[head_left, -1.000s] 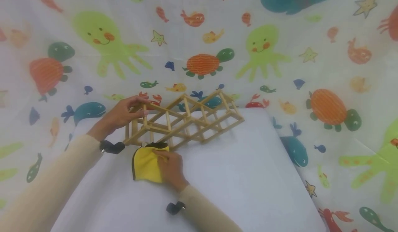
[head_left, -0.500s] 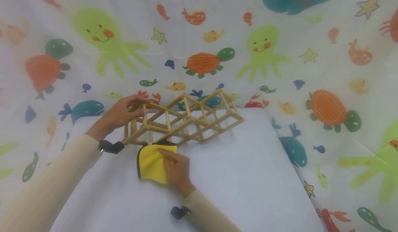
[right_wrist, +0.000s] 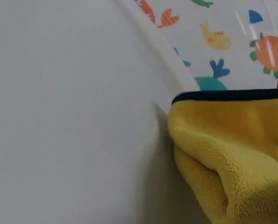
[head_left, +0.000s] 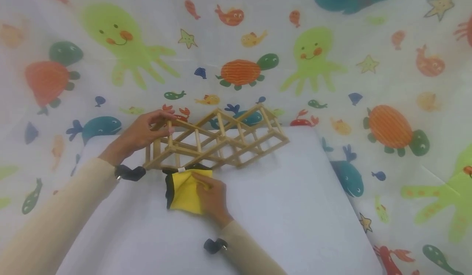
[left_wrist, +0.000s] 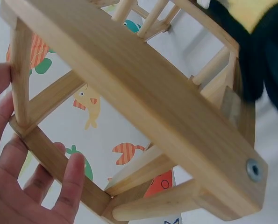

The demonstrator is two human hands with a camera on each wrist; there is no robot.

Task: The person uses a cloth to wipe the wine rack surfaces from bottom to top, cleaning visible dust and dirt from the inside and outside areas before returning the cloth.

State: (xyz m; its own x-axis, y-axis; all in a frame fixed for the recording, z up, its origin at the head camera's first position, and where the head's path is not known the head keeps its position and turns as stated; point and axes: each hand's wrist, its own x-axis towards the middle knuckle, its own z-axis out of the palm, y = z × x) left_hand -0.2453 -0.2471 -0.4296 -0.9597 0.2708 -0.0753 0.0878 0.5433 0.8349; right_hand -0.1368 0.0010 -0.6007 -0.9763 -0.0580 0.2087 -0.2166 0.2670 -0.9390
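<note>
A folding wooden rack (head_left: 221, 123) made of slats and round dowels stands at the back of the white table. My left hand (head_left: 138, 135) grips its upper left end, fingers and thumb around an end dowel. In the left wrist view, that hand (left_wrist: 33, 186) lies against the dowel and slats beyond a thick bar (left_wrist: 129, 77). A yellow cloth (head_left: 184, 191) with dark edging is bunched in my right hand (head_left: 215, 201), held against the rack's lower front left. In the right wrist view the plush cloth (right_wrist: 223, 135) hides the fingers.
The white tabletop (head_left: 295, 209) extends in front and to the right of the rack. Behind it hangs a curtain (head_left: 265, 29) printed with sea animals. Dark wrist devices (head_left: 130, 173) sit on both wrists.
My right hand has slid the cloth slightly rightward along the rack's lower front. More of its dark side shows at the left edge. The left hand keeps its hold, and the rack stays put.
</note>
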